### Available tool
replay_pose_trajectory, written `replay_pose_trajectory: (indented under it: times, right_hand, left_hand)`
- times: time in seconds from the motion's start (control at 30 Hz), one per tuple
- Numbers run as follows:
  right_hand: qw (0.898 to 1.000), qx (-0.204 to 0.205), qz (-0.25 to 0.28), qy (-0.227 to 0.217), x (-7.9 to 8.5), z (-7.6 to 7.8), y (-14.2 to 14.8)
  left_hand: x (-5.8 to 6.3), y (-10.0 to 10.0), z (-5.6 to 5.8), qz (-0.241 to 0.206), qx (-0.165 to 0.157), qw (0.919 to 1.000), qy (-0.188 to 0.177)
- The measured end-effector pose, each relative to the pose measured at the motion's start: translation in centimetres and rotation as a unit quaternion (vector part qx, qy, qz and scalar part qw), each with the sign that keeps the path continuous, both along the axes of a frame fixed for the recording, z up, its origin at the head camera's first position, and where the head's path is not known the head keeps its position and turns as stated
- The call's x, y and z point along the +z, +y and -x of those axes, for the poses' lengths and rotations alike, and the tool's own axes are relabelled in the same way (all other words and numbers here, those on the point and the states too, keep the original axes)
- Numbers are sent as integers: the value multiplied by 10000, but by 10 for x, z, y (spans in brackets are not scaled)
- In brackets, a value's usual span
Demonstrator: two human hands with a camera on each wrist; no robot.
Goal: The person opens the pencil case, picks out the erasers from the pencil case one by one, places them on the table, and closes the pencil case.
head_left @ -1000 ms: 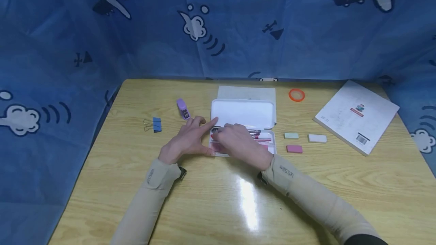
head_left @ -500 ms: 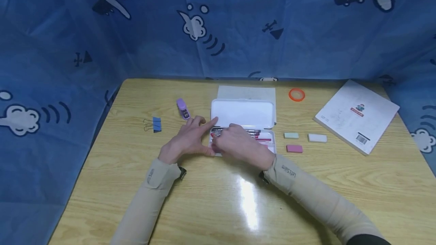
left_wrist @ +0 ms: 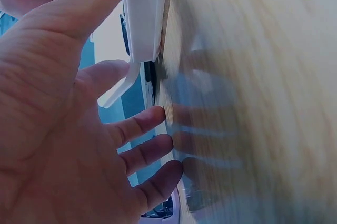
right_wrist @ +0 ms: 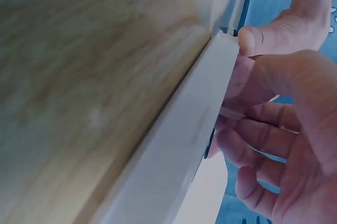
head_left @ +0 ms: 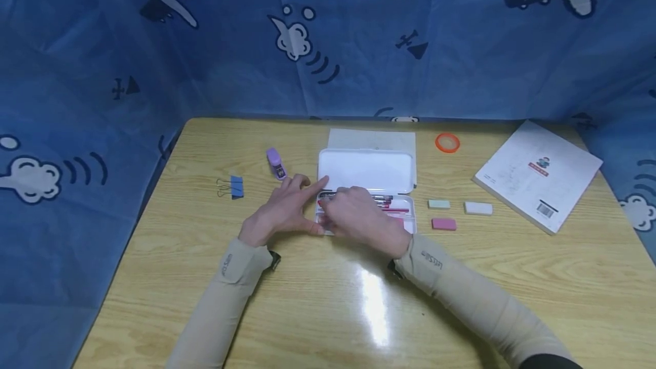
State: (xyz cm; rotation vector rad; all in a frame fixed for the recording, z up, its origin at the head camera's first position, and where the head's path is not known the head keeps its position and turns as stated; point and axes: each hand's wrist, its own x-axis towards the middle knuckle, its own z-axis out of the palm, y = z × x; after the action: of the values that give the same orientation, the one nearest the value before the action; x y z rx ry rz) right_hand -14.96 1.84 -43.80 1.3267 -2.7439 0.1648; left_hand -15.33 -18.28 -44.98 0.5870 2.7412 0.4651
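A white pencil case (head_left: 365,171) lies unfolded on the table, its lid laid back. Several pens (head_left: 381,199) fill its rear compartment, and a pink piece (head_left: 397,221) shows in the front one. At the case's left end is my left hand (head_left: 282,209), fingers spread, the thumb against the front corner and the index finger by the lid. My right hand (head_left: 361,215) reaches into the case's left part with curled fingers. In the right wrist view a small whitish edge (right_wrist: 231,112) shows among its fingers (right_wrist: 263,137); whether they hold it is hidden.
Left of the case are a blue binder clip (head_left: 237,187) and a purple stapler-like item (head_left: 276,164). Right of it lie green (head_left: 438,204), white (head_left: 478,208) and pink (head_left: 443,224) erasers, an orange ring (head_left: 447,135) and a thick book (head_left: 538,178). Paper (head_left: 371,139) lies behind the lid.
The right hand has shifted slightly within the left part of the case, its fingers moving toward the front compartment. The left hand has stayed in place.
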Motion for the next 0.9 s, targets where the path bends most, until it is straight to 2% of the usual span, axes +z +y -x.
replay_pose_trajectory:
  times: [0.2,0.43,0.6,0.73,0.9]
  right_hand:
    - [9976,-119,558,-401,9,-1,5]
    - [9876,-33,1116,-1102,26,-5,26]
    - [9808,-333,1512,-1182,35,-7,64]
    - [9766,-753,1738,-1022,35,-7,104]
    - [9680,-1400,1803,-1040,35,-6,154]
  left_hand:
    - [0,1,0,-29,26,10000,-39]
    - [0,1,-1,-33,88,9999,-118]
    - [1,3,-2,-84,153,9996,-203]
    - [1,4,-2,-81,161,9996,-232]
    - [1,4,-2,-42,129,9997,-179]
